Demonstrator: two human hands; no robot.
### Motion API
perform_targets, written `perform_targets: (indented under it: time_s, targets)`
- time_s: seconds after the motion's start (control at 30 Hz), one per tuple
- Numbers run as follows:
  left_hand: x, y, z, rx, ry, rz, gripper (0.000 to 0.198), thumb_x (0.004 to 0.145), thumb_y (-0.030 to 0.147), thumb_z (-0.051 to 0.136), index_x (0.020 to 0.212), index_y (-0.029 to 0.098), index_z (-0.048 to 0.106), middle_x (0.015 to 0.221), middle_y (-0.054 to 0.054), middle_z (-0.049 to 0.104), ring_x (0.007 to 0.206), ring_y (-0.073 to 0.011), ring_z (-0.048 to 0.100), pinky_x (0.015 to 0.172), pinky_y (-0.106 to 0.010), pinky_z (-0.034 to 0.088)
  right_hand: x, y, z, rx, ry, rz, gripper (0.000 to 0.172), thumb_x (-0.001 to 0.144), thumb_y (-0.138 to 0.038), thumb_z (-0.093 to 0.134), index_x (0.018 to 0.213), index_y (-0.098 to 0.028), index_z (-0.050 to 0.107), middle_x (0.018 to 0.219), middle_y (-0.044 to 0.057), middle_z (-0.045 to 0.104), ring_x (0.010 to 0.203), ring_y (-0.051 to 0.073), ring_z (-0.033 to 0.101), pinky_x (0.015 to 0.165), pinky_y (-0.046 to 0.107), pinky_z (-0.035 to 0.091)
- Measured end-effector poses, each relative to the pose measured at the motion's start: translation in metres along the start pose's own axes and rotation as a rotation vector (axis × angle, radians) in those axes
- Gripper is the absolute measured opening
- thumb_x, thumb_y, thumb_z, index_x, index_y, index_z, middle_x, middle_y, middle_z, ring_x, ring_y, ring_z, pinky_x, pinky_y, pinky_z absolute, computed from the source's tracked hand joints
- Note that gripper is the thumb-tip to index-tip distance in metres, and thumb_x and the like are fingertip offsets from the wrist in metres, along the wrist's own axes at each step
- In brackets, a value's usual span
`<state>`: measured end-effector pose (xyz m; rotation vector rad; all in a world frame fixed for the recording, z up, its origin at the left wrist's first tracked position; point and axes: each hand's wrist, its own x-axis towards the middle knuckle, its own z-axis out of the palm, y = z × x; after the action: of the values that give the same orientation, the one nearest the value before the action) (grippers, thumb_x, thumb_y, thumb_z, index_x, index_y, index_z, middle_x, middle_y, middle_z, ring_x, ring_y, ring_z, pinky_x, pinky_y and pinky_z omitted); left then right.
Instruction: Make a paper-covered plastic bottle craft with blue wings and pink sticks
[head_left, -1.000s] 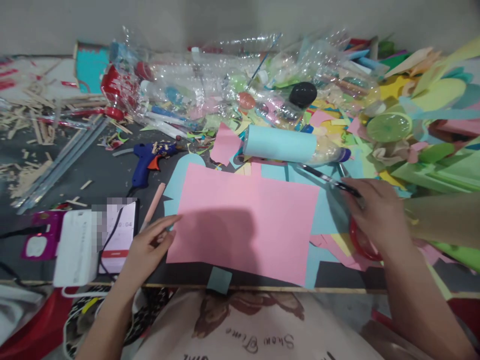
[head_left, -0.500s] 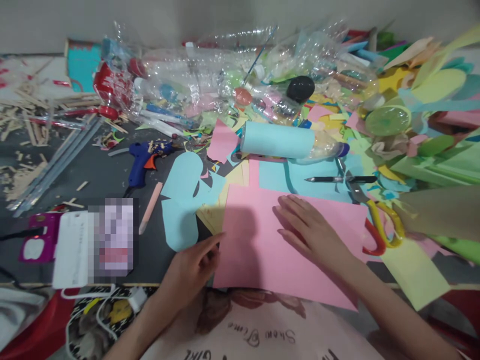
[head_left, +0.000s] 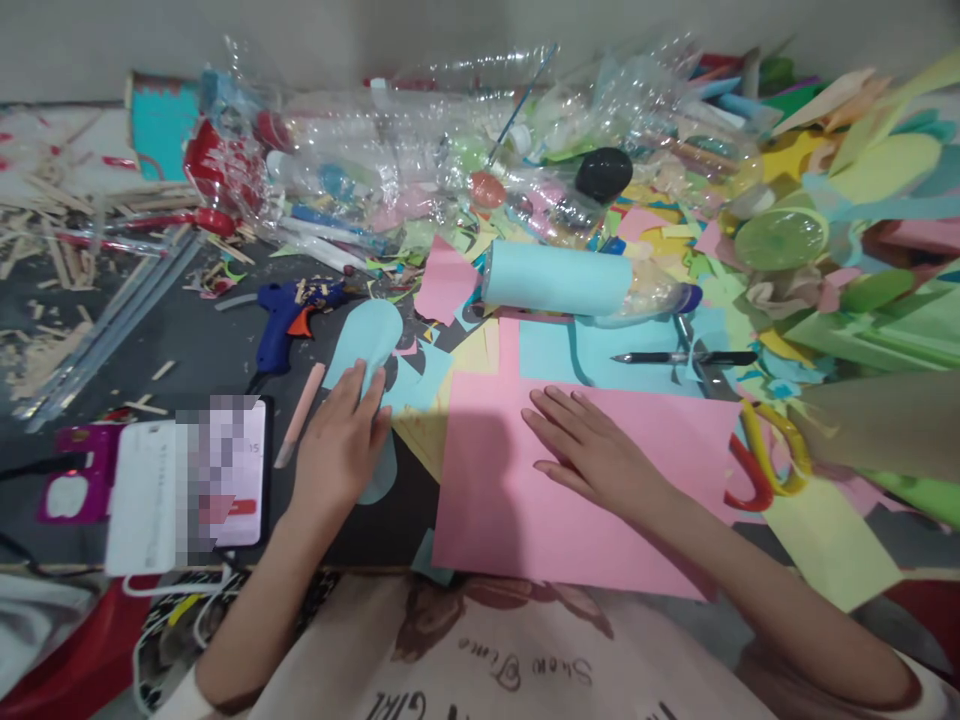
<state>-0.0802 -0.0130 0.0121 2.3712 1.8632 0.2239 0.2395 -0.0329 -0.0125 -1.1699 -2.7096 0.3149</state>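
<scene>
The left hand (head_left: pixel 337 440) has shifted from the pink sheet (head_left: pixel 480 480) to the blue cut-outs (head_left: pixel 373 328) left of it; the right hand (head_left: pixel 592 445) stays laid on the sheet, grip spread flat, fingers slightly parted. On the near side of the table (head_left: pixel 225 350), the sheet appears whole, with no cut or line visible. Beyond it lies a bottle (head_left: pixel 559 278) already wrapped in blue. The cut-outs already have rounded ends; whether the left grip pinches one cannot be told. Scissors (head_left: pixel 796 462) rest at right, a pen (head_left: pixel 630 358) farther back, both unheld.
</scene>
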Motion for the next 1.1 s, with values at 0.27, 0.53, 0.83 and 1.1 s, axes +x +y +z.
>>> perform_targets:
  time_s: [0.27,0.53,0.83,1.1]
  targets:
    - [0.011,-0.004,-0.014,0.008,0.128,-0.04,0.043,0.096,0.033,0.04,0.131,0.012,0.054,0.136,-0.019,0.058,0.123,-0.0339,0.058,0.099,-0.05,0.048,0.012,0.006,-0.004,0.015,0.045,-0.045,0.052,0.099,-0.04,0.039,0.146,-0.018,0.038,0.143,0.015,0.054,0.136,0.03,0.047,0.109,0.052,0.041]
    - [0.006,0.067,-0.035,0.025,0.065,0.243,0.039,0.095,0.026,0.043,0.132,0.015,0.05,0.134,-0.018,0.06,0.112,-0.0266,0.064,0.09,-0.04,0.053,0.015,0.002,-0.015,0.047,0.284,0.41,0.052,0.092,-0.034,0.05,0.142,-0.021,0.04,0.13,0.018,0.059,0.119,0.035,0.055,0.097,0.056,0.045]
    - [0.001,0.087,0.01,-0.004,-0.091,0.364,0.046,0.097,0.03,0.041,0.139,0.011,0.041,0.142,-0.024,0.05,0.128,-0.0314,0.054,0.094,-0.042,0.051,0.018,0.017,-0.01,0.089,0.212,0.27,0.03,0.095,-0.025,0.044,0.122,-0.02,0.055,0.112,0.012,0.067,0.101,0.028,0.06,0.09,0.046,0.045]
    - [0.009,0.082,0.02,0.004,-0.096,0.444,0.047,0.096,0.023,0.04,0.141,0.008,0.041,0.145,-0.02,0.048,0.137,-0.0292,0.043,0.109,-0.042,0.039,0.024,0.031,-0.008,0.064,0.233,0.142,0.025,0.096,-0.022,0.045,0.119,-0.019,0.055,0.107,0.012,0.066,0.097,0.026,0.06,0.085,0.045,0.048]
